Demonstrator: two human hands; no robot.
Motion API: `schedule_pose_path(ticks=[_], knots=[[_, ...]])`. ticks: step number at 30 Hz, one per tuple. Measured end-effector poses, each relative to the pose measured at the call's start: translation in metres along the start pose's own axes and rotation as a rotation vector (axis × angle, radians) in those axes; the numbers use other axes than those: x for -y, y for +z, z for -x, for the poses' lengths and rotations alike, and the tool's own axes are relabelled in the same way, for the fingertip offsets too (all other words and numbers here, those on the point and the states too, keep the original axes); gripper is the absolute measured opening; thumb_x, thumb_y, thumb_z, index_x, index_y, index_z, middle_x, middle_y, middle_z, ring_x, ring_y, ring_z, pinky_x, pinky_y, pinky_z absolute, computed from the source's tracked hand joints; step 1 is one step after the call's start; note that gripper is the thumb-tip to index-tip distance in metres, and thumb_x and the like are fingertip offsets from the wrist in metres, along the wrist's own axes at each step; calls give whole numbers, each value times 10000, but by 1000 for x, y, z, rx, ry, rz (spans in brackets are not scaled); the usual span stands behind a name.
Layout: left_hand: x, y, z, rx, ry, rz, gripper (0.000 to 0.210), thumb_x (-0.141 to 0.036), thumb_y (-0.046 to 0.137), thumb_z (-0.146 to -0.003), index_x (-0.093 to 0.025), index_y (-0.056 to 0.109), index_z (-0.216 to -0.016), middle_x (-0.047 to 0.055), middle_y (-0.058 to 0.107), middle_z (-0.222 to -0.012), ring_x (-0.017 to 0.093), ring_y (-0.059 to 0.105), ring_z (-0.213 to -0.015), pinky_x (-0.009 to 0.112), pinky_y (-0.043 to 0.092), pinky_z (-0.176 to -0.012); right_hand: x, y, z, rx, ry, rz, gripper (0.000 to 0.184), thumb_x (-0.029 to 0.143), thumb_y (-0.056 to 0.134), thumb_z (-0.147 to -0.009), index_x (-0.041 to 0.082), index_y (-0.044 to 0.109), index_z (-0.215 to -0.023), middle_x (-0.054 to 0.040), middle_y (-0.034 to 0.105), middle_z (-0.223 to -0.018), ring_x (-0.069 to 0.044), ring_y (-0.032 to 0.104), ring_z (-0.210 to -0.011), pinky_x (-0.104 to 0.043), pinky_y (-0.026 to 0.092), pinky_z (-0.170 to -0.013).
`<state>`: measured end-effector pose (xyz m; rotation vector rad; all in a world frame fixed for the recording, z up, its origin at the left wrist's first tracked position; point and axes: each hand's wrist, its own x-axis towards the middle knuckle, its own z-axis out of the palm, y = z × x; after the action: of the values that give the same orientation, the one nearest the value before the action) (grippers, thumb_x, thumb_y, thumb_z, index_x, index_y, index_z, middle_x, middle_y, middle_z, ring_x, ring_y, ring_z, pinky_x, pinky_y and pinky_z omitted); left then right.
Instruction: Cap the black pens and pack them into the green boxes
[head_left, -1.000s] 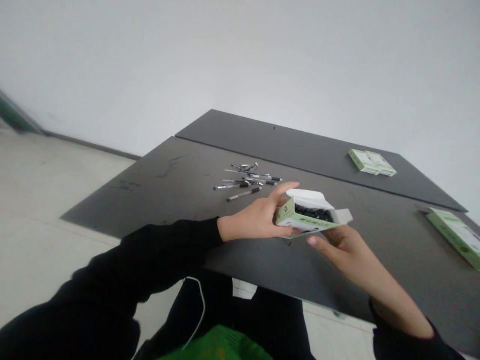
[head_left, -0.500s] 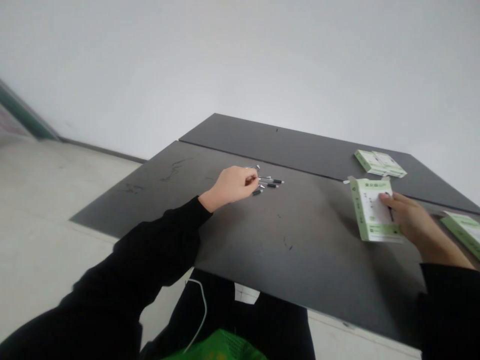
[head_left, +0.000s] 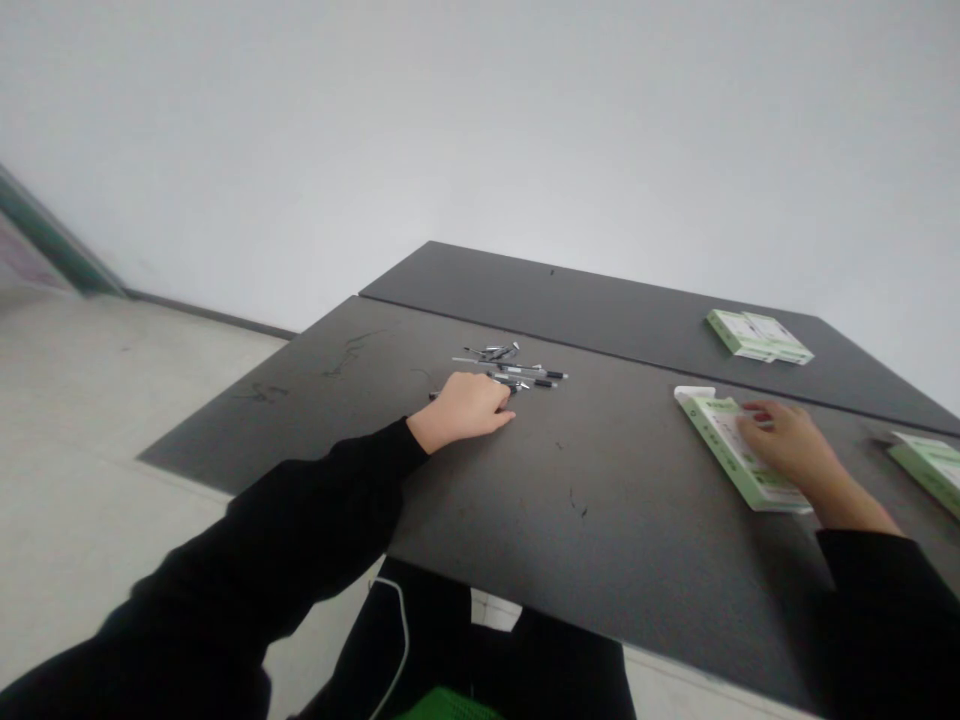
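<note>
By several pens (head_left: pixel 544 383) sits left hand (head_left: pixel 463 410), by one box (head_left: pixel 739 455) right hand (head_left: pixel 791 445), grips unclear.

Wht cable (head_left: pixel 406 630) is nr btm, pale flr (head_left: pixel 90 450) L, wall (head_left: pixel 480 130) bhnd.

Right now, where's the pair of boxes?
In the head view, the pair of boxes lies upper right on the far table, beyond the box under the right hand.

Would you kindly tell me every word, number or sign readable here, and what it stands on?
No text is readable.
Box beneath the right hand: green print, too blurred.
Paired boxes at the back: print too small.
Right-edge box: too blurred.
Pens: no lettering discernible.
</note>
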<state>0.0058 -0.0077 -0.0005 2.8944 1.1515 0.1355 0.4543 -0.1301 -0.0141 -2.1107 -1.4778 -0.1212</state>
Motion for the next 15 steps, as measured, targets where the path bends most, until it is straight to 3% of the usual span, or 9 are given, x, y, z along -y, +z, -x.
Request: schedule_pose_path(ticks=[4,8,11,15], knots=[[-4,-2,2,-32,-28,7,301,-458,584,-895,-186,671,-991,105,757,-904,278,723,-880,315,496,-713,58,7,1,-122,-179,60,165,282,606,-752,261,695,-889,-117,630,-896,-326,628,-842,-491,488,-744],[0,-5,3,-49,-135,10,436,-546,628,-858,-162,653,-1063,139,754,-992,308,724,-926,346,528,-750,149,23,-1,-51,-429,-54,186,196,519,-821,212,695,-880,-70,622,-885,-221,621,-735,-395,506,-732],[3,-4,2,-3,-144,-4,339,-486,596,-891,-164,697,-922,144,756,-935,311,732,-903,357,539,-749,206,40,-9,103,-545,-82,238,149,484,-843,182,712,-902,-70,637,-909,-184,606,-738,-337,481,-733],[4,0,0,-9,-117,-19,262,-305,498,-943,-148,706,-913,166,753,-950,320,735,-931,385,548,-770,252,74,-28,316,-588,-85,309,96,469,-848,128,742,-989,-115,632,-1027,-165,596,-775,-309,476,-795]])
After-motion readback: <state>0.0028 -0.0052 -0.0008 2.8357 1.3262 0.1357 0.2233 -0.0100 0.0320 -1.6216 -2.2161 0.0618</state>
